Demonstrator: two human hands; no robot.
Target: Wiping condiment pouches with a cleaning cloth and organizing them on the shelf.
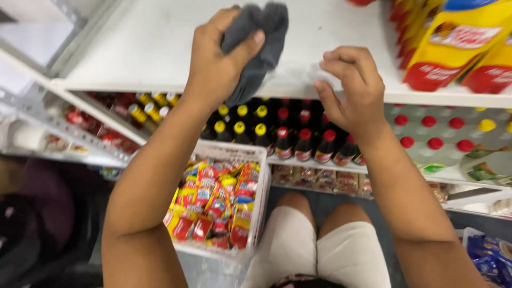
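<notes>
Head view, looking down at a shop shelf from where I work the two hands. My left hand is raised over the white shelf near its front edge, fingers curled tight around a dark grey cloth; the cloth is bunched in the grip, part of it lies on the shelf board, and a fold hangs over the front edge. My right hand rests at the same front edge just beside the cloth, fingers bent inward and half closed, tips touching or very near the board; I cannot tell whether they pinch anything, as that spot is blurred. At the shelf's right end stand yellow and red sachet packs, leaning and well apart from the cloth. On the shelf below, behind both wrists, dark sauce bottles stand in rows with yellow caps to the left and red caps to the right; clear bottles with red caps follow farther right. Below my left forearm sits a white plastic basket filled with small red and yellow sachets. My knees in white shorts show at the bottom edge, beside the basket.
</notes>
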